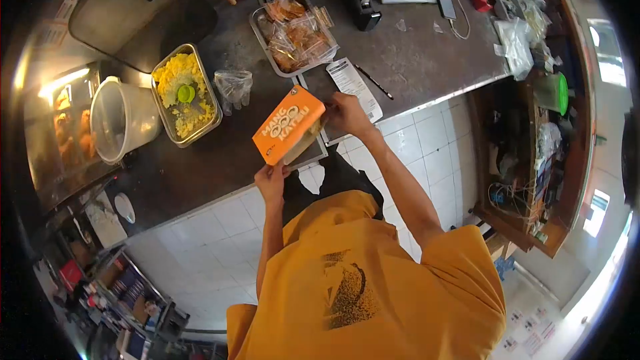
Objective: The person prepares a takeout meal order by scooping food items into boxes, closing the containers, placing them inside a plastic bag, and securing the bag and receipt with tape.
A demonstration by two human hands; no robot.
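An orange cardboard food box with white lettering is held between my two hands over the counter's front edge. My left hand pinches its lower left corner. At the right side, my right hand has its fingers closed at the box's edge. The brownish inner or lower side of the box faces me, and its contents cannot be made out. A clear plastic glove lies on the counter to the left of the box. Just beyond my right hand lies a printed paper slip, with a pen beside it.
On the dark counter stand a metal tray of yellow rice with a green cup, a white bucket and a tray of plastic-wrapped food. Farther back are a tape dispenser and a phone. Wooden shelves rise at right.
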